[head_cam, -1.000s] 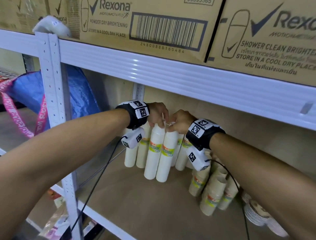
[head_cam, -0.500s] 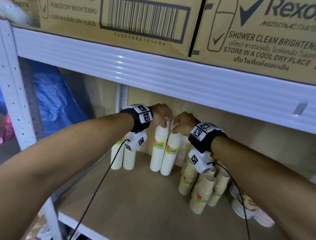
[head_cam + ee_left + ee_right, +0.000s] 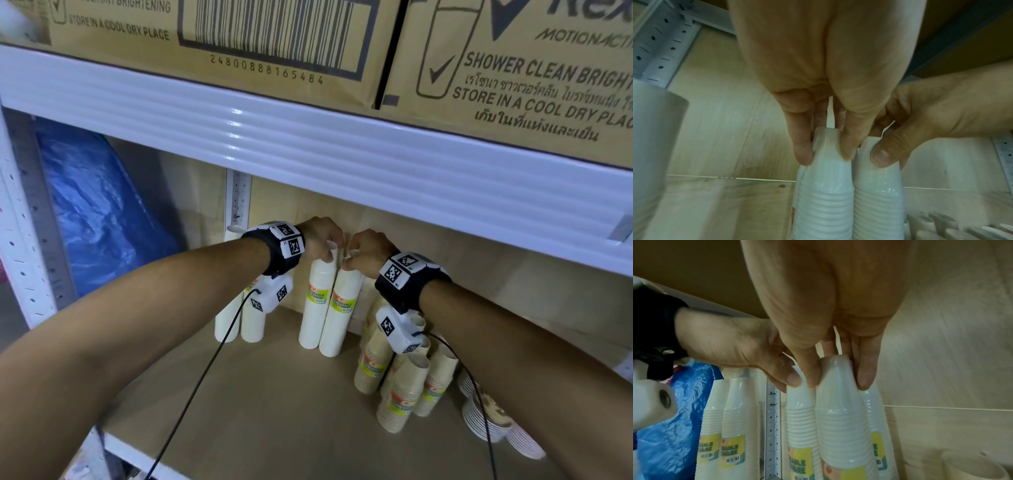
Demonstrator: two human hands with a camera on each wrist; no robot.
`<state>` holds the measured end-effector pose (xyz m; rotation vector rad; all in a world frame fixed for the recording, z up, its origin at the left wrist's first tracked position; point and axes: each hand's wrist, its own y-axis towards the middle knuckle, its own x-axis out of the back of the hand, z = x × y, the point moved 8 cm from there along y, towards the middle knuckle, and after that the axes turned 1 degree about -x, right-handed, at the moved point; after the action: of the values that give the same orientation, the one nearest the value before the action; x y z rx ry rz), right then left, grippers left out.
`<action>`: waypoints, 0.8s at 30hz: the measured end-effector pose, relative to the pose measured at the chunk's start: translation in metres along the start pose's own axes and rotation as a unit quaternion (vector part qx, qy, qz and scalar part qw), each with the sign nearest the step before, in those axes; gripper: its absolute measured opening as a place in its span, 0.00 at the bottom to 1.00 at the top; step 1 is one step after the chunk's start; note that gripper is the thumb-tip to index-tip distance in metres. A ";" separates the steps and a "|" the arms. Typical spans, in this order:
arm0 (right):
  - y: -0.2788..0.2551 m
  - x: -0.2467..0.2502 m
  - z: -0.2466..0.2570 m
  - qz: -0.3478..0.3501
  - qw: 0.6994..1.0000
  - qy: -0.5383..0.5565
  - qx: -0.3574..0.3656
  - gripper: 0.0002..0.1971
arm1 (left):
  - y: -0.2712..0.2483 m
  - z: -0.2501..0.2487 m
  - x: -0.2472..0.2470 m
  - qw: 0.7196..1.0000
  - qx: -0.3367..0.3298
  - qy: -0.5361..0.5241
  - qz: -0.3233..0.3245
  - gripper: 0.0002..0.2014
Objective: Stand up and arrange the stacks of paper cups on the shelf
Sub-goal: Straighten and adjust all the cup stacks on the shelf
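Two wrapped stacks of white paper cups stand side by side on the wooden shelf (image 3: 274, 404). My left hand (image 3: 323, 240) pinches the top of the left stack (image 3: 317, 308), also seen as the left stack (image 3: 824, 203) in the left wrist view. My right hand (image 3: 364, 253) pinches the top of the right stack (image 3: 340, 318), seen close as the right stack (image 3: 840, 426) from the right wrist. Two more white stacks (image 3: 239, 322) stand upright at the far left, by the post. Brown cup stacks (image 3: 404, 387) lean together under my right wrist.
A pile of paper plates (image 3: 493, 421) lies at the right. A blue bag (image 3: 99, 212) hangs left of the shelf post (image 3: 238, 202). The upper shelf beam (image 3: 308, 147) with cardboard boxes (image 3: 239, 41) sits close above my hands.
The head camera has moved closer and to the right. Both hands keep their hold on the two white stacks, which now stand more upright and further back on the shelf.
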<state>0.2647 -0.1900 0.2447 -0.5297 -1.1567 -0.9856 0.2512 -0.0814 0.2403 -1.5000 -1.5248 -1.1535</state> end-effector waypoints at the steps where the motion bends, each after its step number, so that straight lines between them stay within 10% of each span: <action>1: 0.000 0.000 0.000 -0.002 1.000 0.000 -0.001 0.16 | 0.000 0.001 -0.001 1.000 0.002 -0.006 -0.001 0.20; 17: -0.006 0.019 0.030 -0.018 0.999 -0.045 0.008 0.19 | -0.022 -0.008 0.042 0.999 0.018 0.008 -0.042 0.22; 24: -0.002 0.020 0.066 -0.030 0.999 0.003 0.035 0.23 | -0.037 0.019 0.079 0.995 0.066 0.061 -0.047 0.07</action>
<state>0.2305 -0.1463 0.2865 -0.4375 -1.2028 -0.9938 0.2092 -0.0324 0.3017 -1.2592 -1.5699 -1.1520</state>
